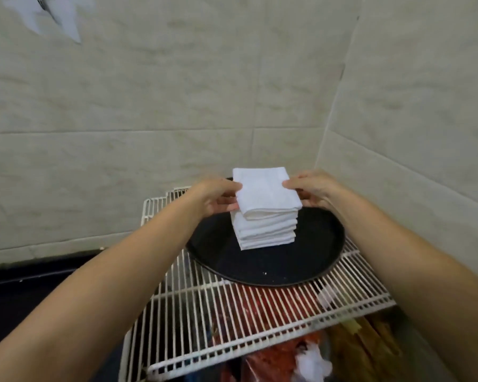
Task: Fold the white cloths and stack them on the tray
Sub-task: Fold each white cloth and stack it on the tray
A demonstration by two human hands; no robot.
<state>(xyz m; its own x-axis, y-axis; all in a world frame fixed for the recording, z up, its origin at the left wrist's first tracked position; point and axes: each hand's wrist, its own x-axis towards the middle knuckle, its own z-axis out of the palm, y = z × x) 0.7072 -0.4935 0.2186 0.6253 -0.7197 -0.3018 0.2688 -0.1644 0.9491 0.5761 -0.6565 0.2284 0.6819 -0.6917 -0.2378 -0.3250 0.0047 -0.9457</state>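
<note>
Folded white cloth (265,193), square, held at the top of a stack of folded white cloths (267,232); front edge of the held cloth touching or just above the stack, exact contact not discernible. Left hand (218,198) at the cloth's left edge, thumb on top, fingers curled underneath, pinching the cloth. Right hand (312,190) at the cloth's right edge, thumb tip on top, fingers curled below, likewise pinching the cloth. Both bare forearms reaching in from the lower corners of the view. Stack neat, several layers, folded edges facing the viewer, standing upright near the middle of a round black tray (309,260). Tray shallow, raised rim, a few pale specks on the bare front part. Tray resting on a white wire rack (232,315), bars running front to back, a notched corner at the far left. Beneath the rack, seen through the bars: red items (262,301), blurred, kind not identifiable; crumpled clear plastic (311,359) at the lower front; brownish-yellow bundle (370,343) at the lower right, also not identifiable. Behind the rack, pale tiled walls (149,106) meeting in a corner to the right of the tray. Dark counter (39,271) along the foot of the left wall. Blurred pale shape (50,15) on the wall, upper left.
</note>
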